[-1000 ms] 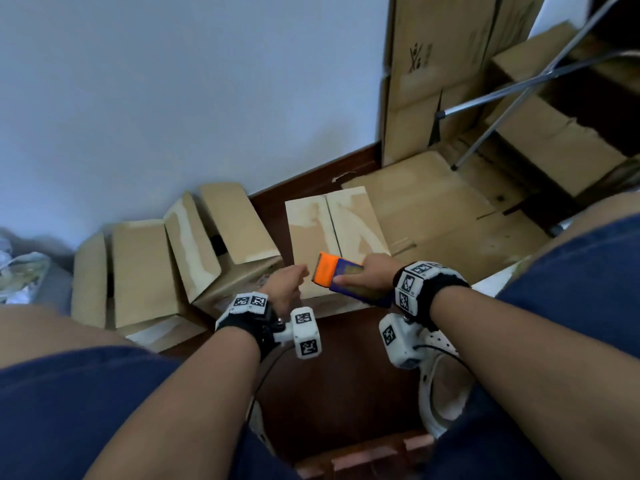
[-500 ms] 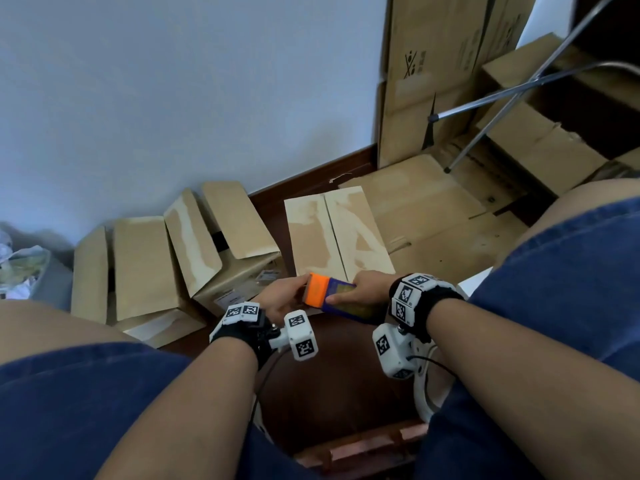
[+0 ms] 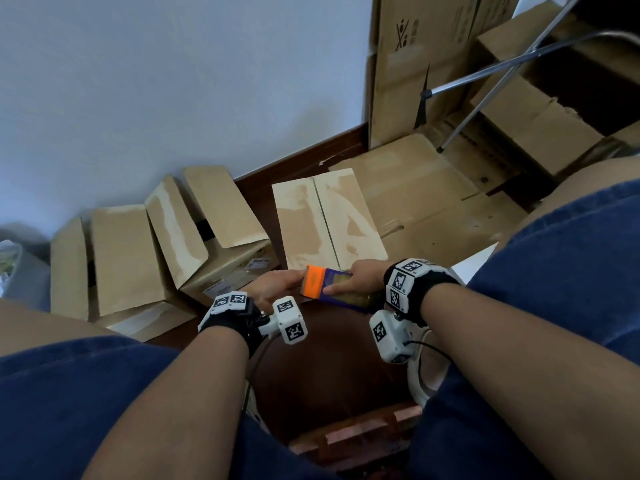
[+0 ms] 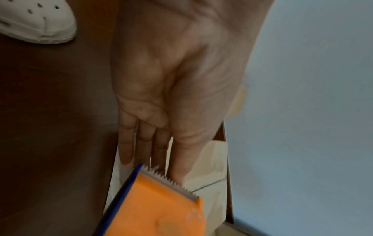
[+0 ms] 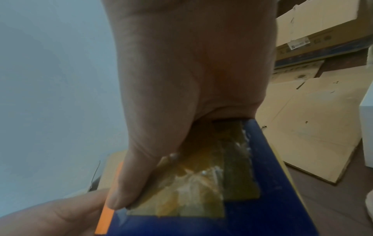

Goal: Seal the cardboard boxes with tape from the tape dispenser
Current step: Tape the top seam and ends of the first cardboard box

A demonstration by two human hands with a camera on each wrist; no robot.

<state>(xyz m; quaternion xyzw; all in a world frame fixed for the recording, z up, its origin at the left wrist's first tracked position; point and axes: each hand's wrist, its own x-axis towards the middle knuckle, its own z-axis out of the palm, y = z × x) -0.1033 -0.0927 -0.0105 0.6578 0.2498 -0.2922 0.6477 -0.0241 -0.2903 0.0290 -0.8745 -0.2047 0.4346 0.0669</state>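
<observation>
- Currently my right hand [image 3: 363, 277] grips the tape dispenser [image 3: 341, 293], blue body with an orange front; thumb [image 5: 129, 183] lies along its top over the yellowish tape roll [image 5: 193, 180], the other fingers curled under and out of sight.
- My left hand [image 3: 273, 289] sits at the dispenser's orange end; in the left wrist view its fingers [image 4: 181, 153] are straight and close together, tips right by the serrated blade [image 4: 171, 180]. I cannot tell whether they touch the blade or any tape.
- Dispenser is held above the near edge of a closed cardboard box [image 3: 325, 220] on the floor [image 3: 318, 372], flaps shut, a seam down the middle, pale patches across the top.
- Left of it, a second box [image 3: 214, 230] with flaps standing open and tilted, close to the wall [image 3: 173, 81].
- Further left, a third box [image 3: 117, 261], flaps also open, just beside the second.
- Flattened cardboard [image 3: 429, 202] lies on the floor to the right of the closed box; taller cartons [image 3: 415, 64] lean upright in the corner.
- Metal legs [image 3: 491, 71] cross in front of those cartons.
- White shoe [image 4: 34, 20] on the dark floor near my left wrist.
</observation>
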